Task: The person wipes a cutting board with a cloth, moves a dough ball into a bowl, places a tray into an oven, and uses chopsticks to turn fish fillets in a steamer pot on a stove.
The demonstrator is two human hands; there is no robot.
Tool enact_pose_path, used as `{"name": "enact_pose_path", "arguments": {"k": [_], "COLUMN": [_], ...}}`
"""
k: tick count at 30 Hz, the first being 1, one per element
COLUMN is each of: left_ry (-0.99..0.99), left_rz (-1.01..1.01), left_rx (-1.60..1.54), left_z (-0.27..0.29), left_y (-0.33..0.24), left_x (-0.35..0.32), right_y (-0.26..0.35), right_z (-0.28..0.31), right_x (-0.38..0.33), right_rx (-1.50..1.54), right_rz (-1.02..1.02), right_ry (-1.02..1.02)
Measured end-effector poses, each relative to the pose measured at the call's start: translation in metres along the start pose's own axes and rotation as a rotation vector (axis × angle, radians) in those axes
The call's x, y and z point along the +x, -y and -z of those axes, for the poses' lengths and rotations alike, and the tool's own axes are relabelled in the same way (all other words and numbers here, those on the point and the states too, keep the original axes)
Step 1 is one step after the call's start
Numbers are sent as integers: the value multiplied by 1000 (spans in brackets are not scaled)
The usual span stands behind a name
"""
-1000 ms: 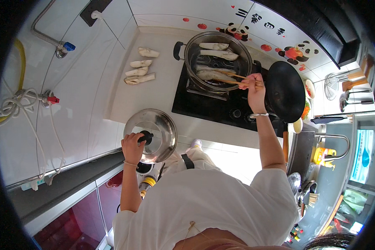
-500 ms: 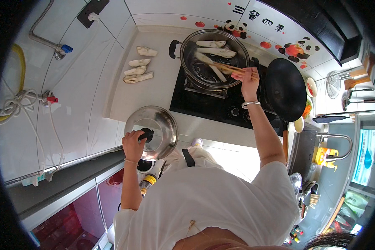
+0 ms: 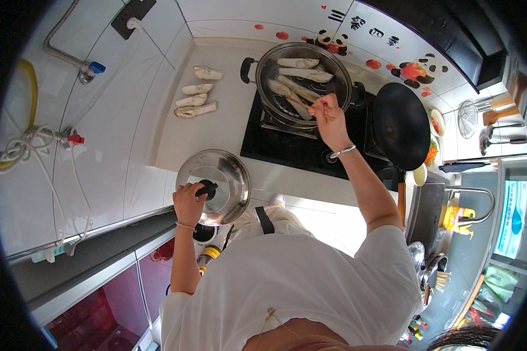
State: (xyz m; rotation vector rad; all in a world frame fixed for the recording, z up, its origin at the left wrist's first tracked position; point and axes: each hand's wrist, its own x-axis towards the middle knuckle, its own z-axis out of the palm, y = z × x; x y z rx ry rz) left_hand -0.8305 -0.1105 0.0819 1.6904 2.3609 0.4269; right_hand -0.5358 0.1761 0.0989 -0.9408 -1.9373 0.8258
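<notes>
Chopsticks in right hand over steamer pot, left hand holding lid

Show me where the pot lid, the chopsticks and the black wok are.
pot lid (image 3: 225, 181), head view, on its shiny dome
chopsticks (image 3: 301, 105), head view, on the shafts over the pot
black wok (image 3: 401, 126), head view, on its dark inside

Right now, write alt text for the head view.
A person's right hand holds chopsticks over pale vegetable strips in a steamer pot on the stove, while the left hand holds a steel lid by its black knob.
</notes>
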Motion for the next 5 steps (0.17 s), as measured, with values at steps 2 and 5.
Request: {"name": "enact_pose_path", "arguments": {"k": [2,5], "left_ry": [1,16], "left_rz": [4,12], "left_rx": [-9,7], "left_z": [0,1], "left_y": [2,5], "left_x": [-1,-2], "right_y": [13,14], "right_z": [-1,-7], "right_x": [0,0], "right_rx": [-109,-195], "right_rz": [-58,-135], "right_ry": [57,86]}}
